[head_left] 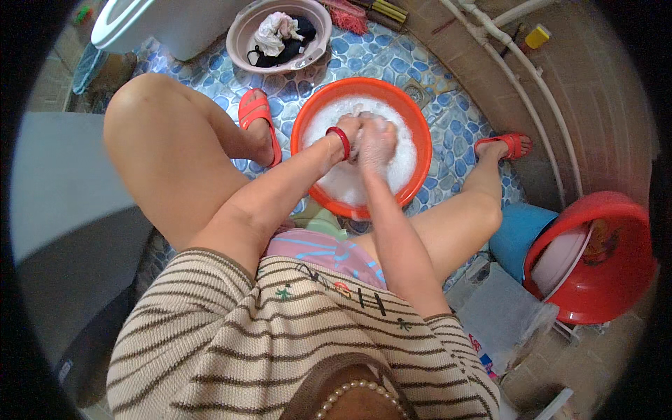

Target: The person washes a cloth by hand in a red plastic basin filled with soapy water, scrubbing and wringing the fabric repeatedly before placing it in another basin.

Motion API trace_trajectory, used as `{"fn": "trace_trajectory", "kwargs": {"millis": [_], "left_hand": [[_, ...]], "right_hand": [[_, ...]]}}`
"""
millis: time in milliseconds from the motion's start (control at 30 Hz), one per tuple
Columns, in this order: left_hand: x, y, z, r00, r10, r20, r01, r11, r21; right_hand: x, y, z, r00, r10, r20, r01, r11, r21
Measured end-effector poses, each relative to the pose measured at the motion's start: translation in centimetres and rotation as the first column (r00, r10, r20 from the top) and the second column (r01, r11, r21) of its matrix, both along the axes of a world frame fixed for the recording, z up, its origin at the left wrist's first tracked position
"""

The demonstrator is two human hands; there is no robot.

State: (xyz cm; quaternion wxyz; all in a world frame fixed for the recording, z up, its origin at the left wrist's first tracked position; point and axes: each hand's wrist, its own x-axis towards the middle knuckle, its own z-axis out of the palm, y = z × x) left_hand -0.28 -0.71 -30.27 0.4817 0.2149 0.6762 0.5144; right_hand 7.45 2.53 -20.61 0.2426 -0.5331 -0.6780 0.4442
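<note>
An orange plastic basin (pixel 423 152) full of white suds (pixel 338 184) stands on the floor between my legs. My left hand (pixel 348 126), with a red bangle (pixel 340 140) at the wrist, is over the suds near the basin's middle. Pressed up against it is my right hand (pixel 378 140), wet with foam and blurred by motion. The fingers of both hands are curled together. Foam and the hands themselves hide whatever may lie between them, and the bottom of the basin is covered too.
Beyond the suds, a pale pink basin (pixel 235 44) holds a whitish cloth (pixel 275 32) and a black garment (pixel 302 39). A floor drain (pixel 415 93) lies close to the orange rim. Pipes (pixel 530 100) run along the right wall, above a red basin (pixel 625 273) and a blue bucket (pixel 517 236).
</note>
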Motion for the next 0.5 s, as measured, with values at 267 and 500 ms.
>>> {"fn": "trace_trajectory", "kwargs": {"millis": [267, 500], "left_hand": [[4.5, -0.3, 4.9, 0.742, 0.492, 0.455, -0.49, 0.862, -0.133], [4.4, -0.9, 11.6, 0.746, 0.459, 0.483, -0.496, 0.866, -0.056]], "right_hand": [[1.0, 2.8, 0.9, 0.991, -0.112, -0.073, 0.076, 0.922, -0.38], [0.3, 6.6, -2.4, 0.909, -0.304, -0.285, 0.15, 0.877, -0.456]]}}
